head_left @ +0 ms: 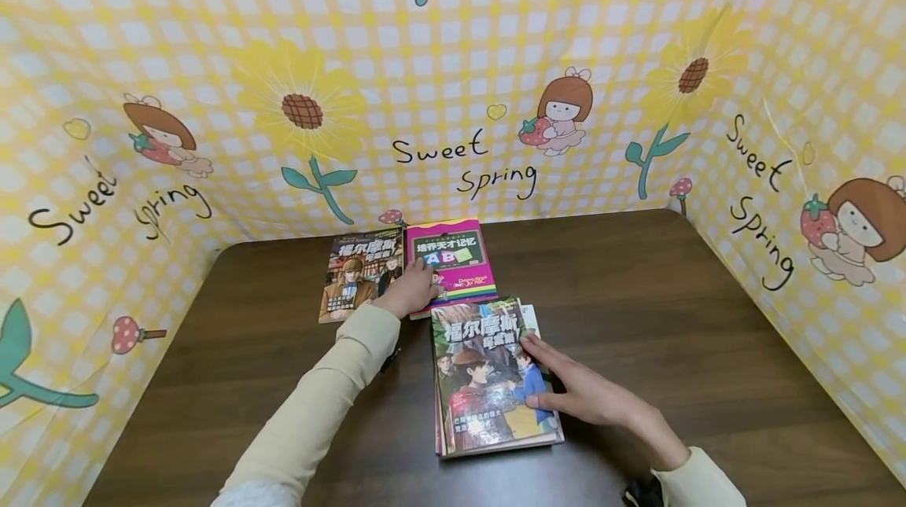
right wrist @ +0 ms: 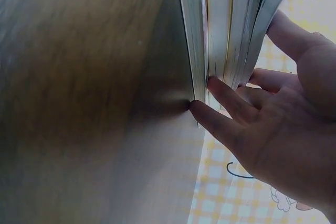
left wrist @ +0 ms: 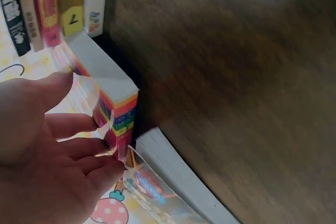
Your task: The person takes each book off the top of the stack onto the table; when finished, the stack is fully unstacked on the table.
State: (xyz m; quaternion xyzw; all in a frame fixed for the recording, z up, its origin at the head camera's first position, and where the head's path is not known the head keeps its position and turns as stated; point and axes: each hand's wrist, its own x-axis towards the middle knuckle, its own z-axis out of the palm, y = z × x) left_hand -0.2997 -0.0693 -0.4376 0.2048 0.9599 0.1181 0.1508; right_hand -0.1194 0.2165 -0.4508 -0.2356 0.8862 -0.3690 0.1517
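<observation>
A pink book (head_left: 467,263) with "ABC" on its cover lies at the back of the table, thick from the side in the left wrist view. My left hand (head_left: 409,288) reaches over its near left corner, fingers touching it and thumb near its edge. Closer to me is a stack of books, topped by a comic-style book (head_left: 481,389) with Chinese lettering. My right hand (head_left: 591,391) rests at the stack's right side, thumb and a finger on the cover's edge. In the right wrist view, the other fingers (right wrist: 226,121) lie extended along the page edges.
Left of the pink book lies another comic-style book (head_left: 348,291) with similar lettering. Everything stands on a dark wooden table (head_left: 679,295). A yellow checked cloth (head_left: 439,82) with flowers and cartoon figures encloses its back and sides.
</observation>
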